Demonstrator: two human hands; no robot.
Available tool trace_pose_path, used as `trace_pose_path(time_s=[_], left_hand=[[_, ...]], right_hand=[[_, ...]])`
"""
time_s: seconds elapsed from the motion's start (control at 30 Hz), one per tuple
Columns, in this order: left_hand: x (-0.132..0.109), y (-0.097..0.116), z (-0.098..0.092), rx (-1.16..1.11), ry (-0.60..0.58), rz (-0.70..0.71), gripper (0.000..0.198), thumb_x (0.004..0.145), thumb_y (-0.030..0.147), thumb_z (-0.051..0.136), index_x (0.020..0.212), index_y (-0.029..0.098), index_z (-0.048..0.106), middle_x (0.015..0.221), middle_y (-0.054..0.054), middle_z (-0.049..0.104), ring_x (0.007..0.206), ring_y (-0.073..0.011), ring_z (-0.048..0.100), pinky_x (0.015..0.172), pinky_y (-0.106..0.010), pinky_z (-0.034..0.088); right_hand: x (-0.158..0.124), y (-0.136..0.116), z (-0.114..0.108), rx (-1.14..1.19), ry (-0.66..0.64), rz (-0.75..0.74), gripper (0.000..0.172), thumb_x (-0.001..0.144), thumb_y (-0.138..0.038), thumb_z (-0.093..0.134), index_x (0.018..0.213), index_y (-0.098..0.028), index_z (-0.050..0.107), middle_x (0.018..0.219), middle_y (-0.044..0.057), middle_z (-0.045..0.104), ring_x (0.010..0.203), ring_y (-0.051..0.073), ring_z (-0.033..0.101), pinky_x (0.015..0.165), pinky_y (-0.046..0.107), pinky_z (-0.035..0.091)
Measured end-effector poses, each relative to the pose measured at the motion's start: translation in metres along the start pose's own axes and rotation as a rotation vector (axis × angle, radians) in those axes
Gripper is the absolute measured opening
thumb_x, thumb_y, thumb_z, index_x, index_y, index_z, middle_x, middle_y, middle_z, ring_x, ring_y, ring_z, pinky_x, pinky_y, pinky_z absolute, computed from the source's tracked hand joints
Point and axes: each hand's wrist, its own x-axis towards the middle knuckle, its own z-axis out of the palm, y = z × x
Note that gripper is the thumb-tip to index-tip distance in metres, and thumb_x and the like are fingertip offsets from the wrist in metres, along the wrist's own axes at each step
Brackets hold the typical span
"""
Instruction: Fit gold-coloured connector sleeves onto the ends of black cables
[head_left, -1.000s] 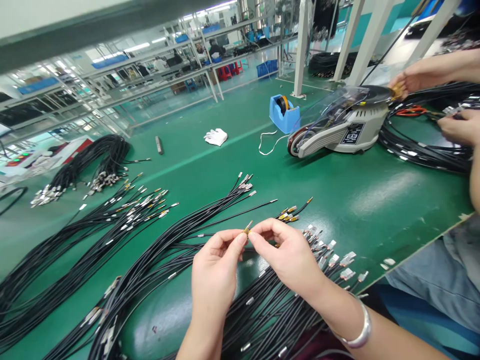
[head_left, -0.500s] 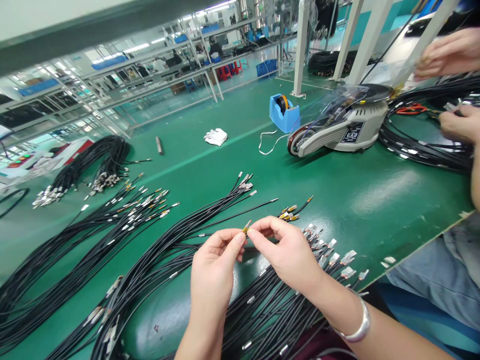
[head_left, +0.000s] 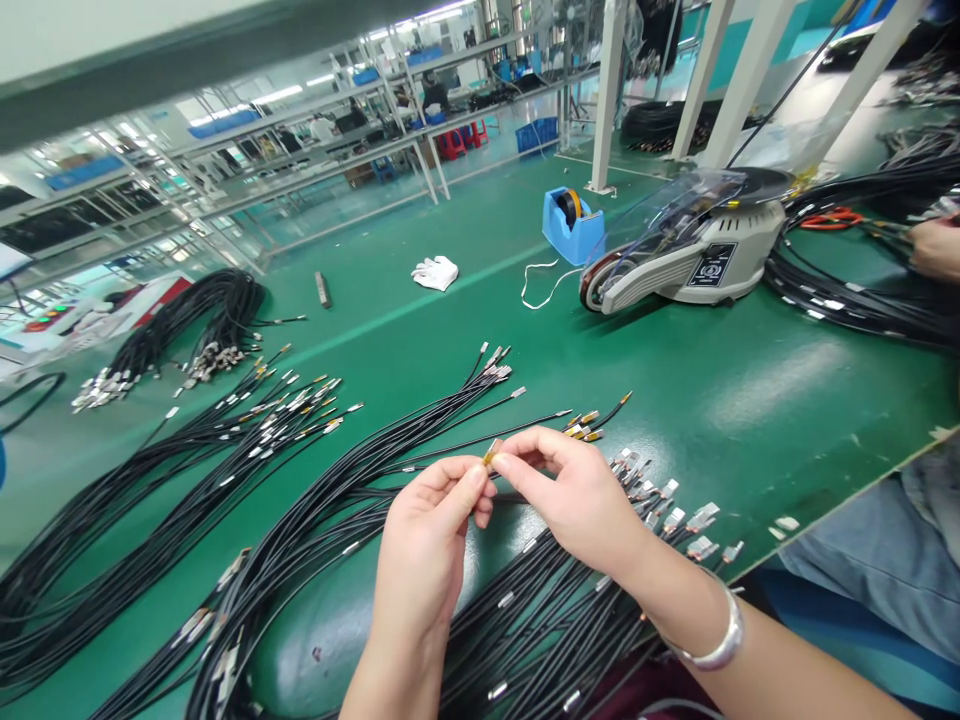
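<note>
Between the fingertips of both hands is a small cable connector (head_left: 492,452) with amber tape around it and a metal end pointing up. My left hand (head_left: 442,510) pinches it from the left, thumb against forefinger. From the other side my right hand (head_left: 574,490) pinches it too, a silver bangle on that wrist. Most of the connector's lower part and its cable are hidden by my fingers. Below my right hand lies a bundle of black cables (head_left: 532,600) with silver connector ends. Another black cable bundle (head_left: 360,450) curves past on the left, and several amber-taped ends (head_left: 583,428) lie just behind.
A tape dispensing machine (head_left: 697,260) stands at the right, beside a blue tape holder (head_left: 574,225). A white glove (head_left: 435,272) lies farther back. More cable bundles (head_left: 187,470) spread leftward. A co-worker's hand (head_left: 936,245) is at coiled cables (head_left: 847,300) on the far right.
My hands keep their pinch on the connector, whose metal end has turned slightly. At the far right, one co-worker's hand has left the view and the other has moved toward the edge.
</note>
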Motion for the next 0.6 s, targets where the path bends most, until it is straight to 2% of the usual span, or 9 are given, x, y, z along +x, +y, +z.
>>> trace_pose_path(time_s=[0.33, 0.6], left_hand=[[0.001, 0.003, -0.005, 0.017, -0.100, -0.030, 0.021, 0.070, 0.029, 0.071, 0.067, 0.012, 0.061, 0.057, -0.001, 0.054, 0.051, -0.0081, 0.045, 0.050, -0.020, 0.035], [0.003, 0.008, -0.013, 0.007, -0.274, -0.051, 0.024, 0.075, 0.032, 0.066, 0.064, 0.012, 0.058, 0.054, -0.001, 0.048, 0.052, -0.0092, 0.041, 0.054, -0.023, 0.031]], right_hand=[[0.004, 0.002, -0.006, -0.053, -0.073, -0.115, 0.009, 0.083, -0.024, 0.060, 0.080, -0.016, 0.063, 0.082, 0.002, 0.065, 0.077, 0.013, 0.059, 0.075, 0.027, 0.048], [0.010, -0.001, -0.009, -0.118, -0.156, -0.308, 0.009, 0.085, -0.024, 0.060, 0.080, -0.017, 0.063, 0.084, 0.002, 0.064, 0.082, 0.014, 0.059, 0.079, 0.028, 0.046]])
